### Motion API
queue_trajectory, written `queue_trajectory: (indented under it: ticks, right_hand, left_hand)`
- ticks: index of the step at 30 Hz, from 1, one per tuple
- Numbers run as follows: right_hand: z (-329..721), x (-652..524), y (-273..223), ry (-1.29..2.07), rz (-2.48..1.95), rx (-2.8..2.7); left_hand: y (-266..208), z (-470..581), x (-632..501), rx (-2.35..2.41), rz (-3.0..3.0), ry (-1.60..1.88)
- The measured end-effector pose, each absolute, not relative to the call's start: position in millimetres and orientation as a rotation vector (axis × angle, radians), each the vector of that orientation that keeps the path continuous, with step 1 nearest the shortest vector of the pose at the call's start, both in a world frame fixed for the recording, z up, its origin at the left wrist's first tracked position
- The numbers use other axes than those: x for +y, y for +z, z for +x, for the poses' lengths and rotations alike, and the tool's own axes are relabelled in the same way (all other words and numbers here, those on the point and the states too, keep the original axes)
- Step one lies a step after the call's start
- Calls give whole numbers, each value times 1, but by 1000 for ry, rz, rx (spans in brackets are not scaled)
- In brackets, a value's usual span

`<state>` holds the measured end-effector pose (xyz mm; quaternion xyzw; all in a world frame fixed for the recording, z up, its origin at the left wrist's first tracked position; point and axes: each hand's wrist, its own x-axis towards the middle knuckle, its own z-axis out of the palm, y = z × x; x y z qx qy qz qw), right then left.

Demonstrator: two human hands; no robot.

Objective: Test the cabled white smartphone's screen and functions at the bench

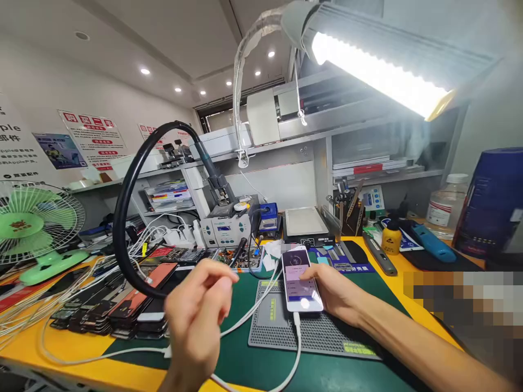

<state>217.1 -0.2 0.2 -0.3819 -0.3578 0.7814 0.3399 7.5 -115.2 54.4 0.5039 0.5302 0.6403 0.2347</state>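
A white smartphone [300,286] with a lit screen is in my right hand [333,291]. The thumb lies over the screen, while the fingers behind the phone are hidden. A white charging cable [297,329] is plugged into the phone's lower end and loops down toward the front edge. The phone is above a grey perforated work mat [267,337] on a green desk mat [245,359]. To the left, my left hand [200,321] is raised with its fingers curled in a loose fist. Nothing shows in it, and it is apart from the phone.
Stacked phones and phone parts [134,299] lie at left amid tangled white cables [139,239]. A black hose [120,218] arches beside a control station [225,231]. A heating plate [304,223], yellow bottle [391,239] and green fan [24,226] stand around. A bright lamp [379,65] hangs overhead.
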Motion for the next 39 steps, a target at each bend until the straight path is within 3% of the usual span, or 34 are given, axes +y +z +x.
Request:
queue_trajectory:
  ticks: [4,8,13,25,39]
  right_hand:
    - [216,-1,0,1997,-953,-968]
    - [217,-2,4,1924,-904,-1021]
    - [222,-2,13,1887,-801,-1063]
    - [216,-6,15,1864,-757,-1144]
    - [217,-9,19,1920,-677,-1210]
  left_hand:
    - [41,17,-33,1274,1175,1204]
    - [23,24,6,1190,1105,880]
    - [18,36,5,690,914,532]
    - [14,26,1,399,711,557]
    - [13,13,8,411,703,633]
